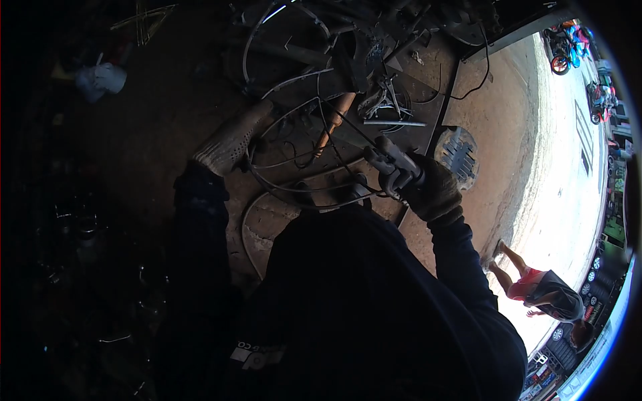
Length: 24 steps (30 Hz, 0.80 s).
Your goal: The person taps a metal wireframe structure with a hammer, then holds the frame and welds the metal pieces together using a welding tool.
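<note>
My left hand (pixel 231 142), in a light work glove with a dotted surface, is closed at the left edge of a round frame of thin metal rods (pixel 251 160); its fingertips are in shadow. My right hand (pixel 431 189), in a dark glove, grips a grey clamp-like metal tool (pixel 394 164) at the frame's right side. From the tool's end a thin dark rod (pixel 348 127) runs toward the upper left. An orange-brown handle-shaped piece (pixel 338 120) shows beyond the frame's bars. Below the frame, a cable (pixel 245 230) curves over the floor.
Dark metal scrap and wire hoops (pixel 287 40) crowd the top. A slotted round plate (pixel 458 157) lies right of my right hand. A pale crumpled thing (pixel 100 80) sits upper left. Outside, a person (pixel 535 291) is on the bright pavement, with motorbikes (pixel 568 48) beyond.
</note>
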Motion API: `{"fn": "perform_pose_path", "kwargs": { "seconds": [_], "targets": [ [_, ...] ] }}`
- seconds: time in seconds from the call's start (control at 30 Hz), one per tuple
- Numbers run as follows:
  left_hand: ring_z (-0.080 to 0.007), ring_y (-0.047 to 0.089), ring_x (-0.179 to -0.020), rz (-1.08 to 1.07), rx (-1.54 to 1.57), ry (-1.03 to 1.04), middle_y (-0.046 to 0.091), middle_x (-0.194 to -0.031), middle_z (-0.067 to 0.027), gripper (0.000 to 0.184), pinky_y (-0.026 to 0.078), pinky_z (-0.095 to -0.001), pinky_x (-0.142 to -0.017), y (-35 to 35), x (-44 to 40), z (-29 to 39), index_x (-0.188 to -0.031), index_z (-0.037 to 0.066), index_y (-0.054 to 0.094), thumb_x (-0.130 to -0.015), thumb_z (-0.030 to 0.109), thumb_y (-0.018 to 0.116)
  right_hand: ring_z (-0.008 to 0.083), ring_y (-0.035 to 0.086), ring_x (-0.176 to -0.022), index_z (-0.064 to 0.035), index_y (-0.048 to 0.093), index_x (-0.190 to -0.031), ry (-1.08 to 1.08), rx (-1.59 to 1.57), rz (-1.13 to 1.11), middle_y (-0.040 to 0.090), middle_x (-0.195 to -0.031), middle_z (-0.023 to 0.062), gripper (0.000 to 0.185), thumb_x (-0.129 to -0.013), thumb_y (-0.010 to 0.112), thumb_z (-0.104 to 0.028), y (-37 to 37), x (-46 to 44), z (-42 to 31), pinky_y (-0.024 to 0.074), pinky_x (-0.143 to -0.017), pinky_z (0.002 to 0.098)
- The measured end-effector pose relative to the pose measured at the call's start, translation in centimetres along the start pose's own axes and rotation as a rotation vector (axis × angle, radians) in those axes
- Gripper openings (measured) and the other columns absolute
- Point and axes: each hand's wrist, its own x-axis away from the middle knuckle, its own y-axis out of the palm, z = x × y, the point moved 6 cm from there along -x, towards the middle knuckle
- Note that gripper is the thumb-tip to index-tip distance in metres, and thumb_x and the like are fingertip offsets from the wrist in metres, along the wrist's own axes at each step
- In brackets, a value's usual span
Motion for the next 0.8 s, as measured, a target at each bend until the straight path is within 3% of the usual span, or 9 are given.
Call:
{"fn": "perform_pose_path", "kwargs": {
  "seconds": [0.23,0.3,0.37,0.43,0.47,0.5,0.63,0.73,0.8],
  "targets": [
    [-0.0146,0.054,-0.114,0.043,-0.034,-0.069,0.061,-0.128,-0.0033,0.068,0.041,-0.0277,-0.093,0.1,0.1,-0.4,-0.139,0.005,0.056,-0.096,0.058,0.054,0.0358,0.071,-0.088,-0.0061,0.062,-0.121,0.164,-0.04,-0.063,0.072,-0.095,0.0166,0.056,-0.078,0.079,-0.039,-0.2,0.1,-0.2,0.0559,-0.077,0.0437],
    [-0.0082,0.052,-0.058,0.122,-0.054,0.054,0.061,-0.082,-0.0011,0.063,0.037,-0.0267,-0.043,0.0,-0.1,-0.2,-0.111,0.006,0.067,-0.092,0.065,0.053,0.036,0.071,-0.088,-0.0056,0.061,-0.121,0.149,-0.033,-0.068,0.072,-0.095,0.0172,0.056,-0.08,0.078,-0.04,-0.1,0.2,-0.3,0.056,-0.076,0.0438],
    [-0.0084,0.052,-0.057,0.077,-0.043,0.044,0.061,-0.079,-0.0019,0.066,0.036,-0.0269,-0.042,-0.8,-1.4,-1.6,-0.11,0.006,0.068,-0.091,0.067,0.053,0.0364,0.071,-0.09,-0.0057,0.059,-0.122,0.13,-0.011,-0.03,0.072,-0.095,0.0177,0.058,-0.08,0.078,-0.04,0.1,0.3,-0.1,0.0561,-0.077,0.044],
    [-0.0086,0.048,-0.068,-0.012,-0.062,-0.027,0.063,-0.093,-0.0023,0.076,0.037,-0.0254,-0.056,-1.2,-2.4,-2.4,-0.118,0.001,0.065,-0.09,0.07,0.05,0.0364,0.071,-0.09,-0.0062,0.059,-0.122,0.165,-0.026,-0.038,0.071,-0.097,0.0177,0.058,-0.08,0.078,-0.04,0.6,0.1,0.4,0.0559,-0.078,0.0444],
    [-0.0086,0.046,-0.08,-0.056,-0.092,-0.09,0.065,-0.11,-0.0018,0.084,0.039,-0.0237,-0.071,-1.3,-2.8,-2.8,-0.129,-0.002,0.062,-0.091,0.071,0.048,0.0364,0.071,-0.091,-0.0067,0.058,-0.123,0.2,-0.041,-0.045,0.071,-0.099,0.0178,0.058,-0.08,0.078,-0.04,0.7,0.0,0.6,0.0557,-0.079,0.0448],
    [-0.0073,0.042,-0.076,-0.026,-0.129,-0.081,0.065,-0.102,-0.0001,0.088,0.038,-0.0224,-0.07,-1.6,-3.0,-2.9,-0.125,-0.003,0.064,-0.089,0.074,0.045,0.0364,0.071,-0.091,-0.0067,0.058,-0.123,0.197,-0.043,-0.047,0.071,-0.099,0.0178,0.058,-0.08,0.078,-0.04,0.7,-0.1,0.5,0.0557,-0.079,0.0448],
    [-0.0077,0.043,-0.076,-0.019,-0.119,-0.059,0.064,-0.099,0.0002,0.086,0.038,-0.0225,-0.07,-1.5,-3.3,-2.8,-0.125,-0.003,0.064,-0.09,0.073,0.046,0.0367,0.071,-0.09,-0.0086,0.057,-0.124,0.14,0.028,-0.04,0.071,-0.102,0.0169,0.057,-0.082,0.076,-0.041,0.3,0.0,0.0,0.0558,-0.077,0.045],
    [-0.0048,0.047,-0.064,0.001,-0.194,-0.081,0.064,-0.088,-0.0011,0.087,0.036,-0.018,-0.055,-1.9,-3.2,-3.0,-0.121,-0.002,0.066,-0.089,0.076,0.045,0.0364,0.071,-0.089,-0.0091,0.056,-0.124,0.05,0.004,-0.017,0.071,-0.102,0.0163,0.055,-0.083,0.075,-0.041,0.5,0.2,0.4,0.056,-0.075,0.0449],
    [-0.0045,0.049,-0.066,-0.006,-0.181,-0.094,0.063,-0.086,-0.001,0.087,0.038,-0.0187,-0.055,-1.8,-2.8,-2.5,-0.12,-0.002,0.066,-0.089,0.076,0.046,0.0362,0.071,-0.088,-0.0092,0.056,-0.124,-0.024,-0.028,0.007,0.071,-0.101,0.0161,0.055,-0.084,0.075,-0.041,0.8,0.2,0.6,0.0562,-0.074,0.0448]
  ]
}}
